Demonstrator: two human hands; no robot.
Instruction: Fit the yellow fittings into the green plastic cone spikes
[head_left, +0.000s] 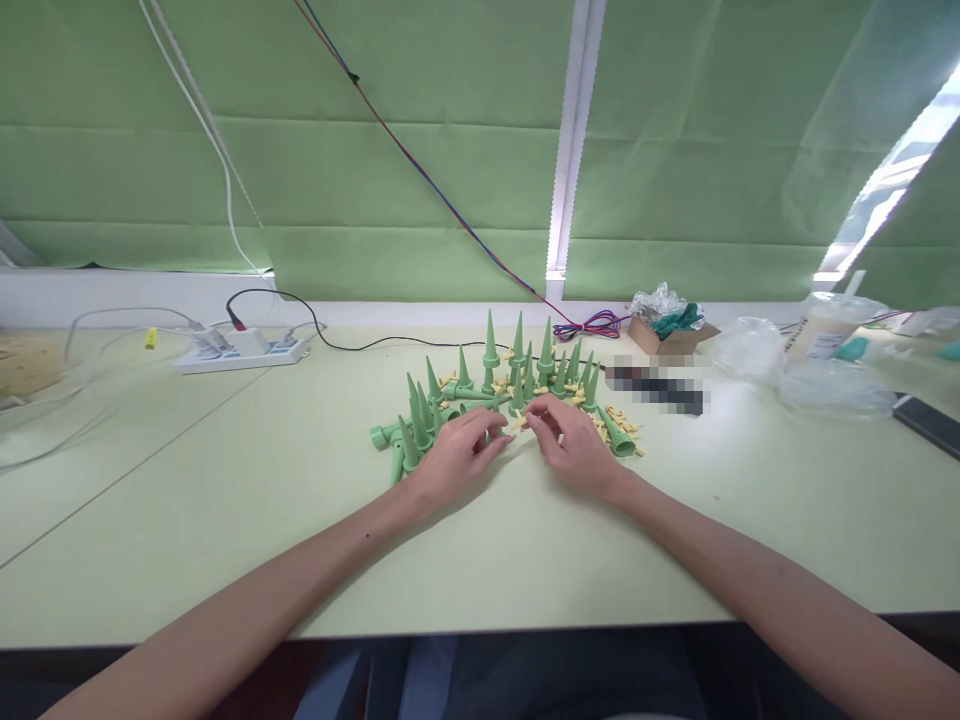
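Green plastic spikes (490, 340), cone-shaped with collars at the base, stand and lie in a loose cluster in front of my hands. Small pale-yellow plastic pieces (622, 422) are scattered among them. My right hand (574, 447) pinches one small yellow piece (518, 423) between thumb and fingertips, just in front of the cluster. My left hand (463, 452) is close by on the left, its fingers bent and its thumb apart from the index finger, with nothing visible between them. Behind it several green spikes (415, 410) stand; others lie on their sides.
On the table (225, 520), a power strip (247, 352) with plugs and cables sits at the left. To the right are a blurred dark object (656, 388), a small cardboard box (667, 338), a plastic cup (825, 330) in a clear bag and a phone (930, 422).
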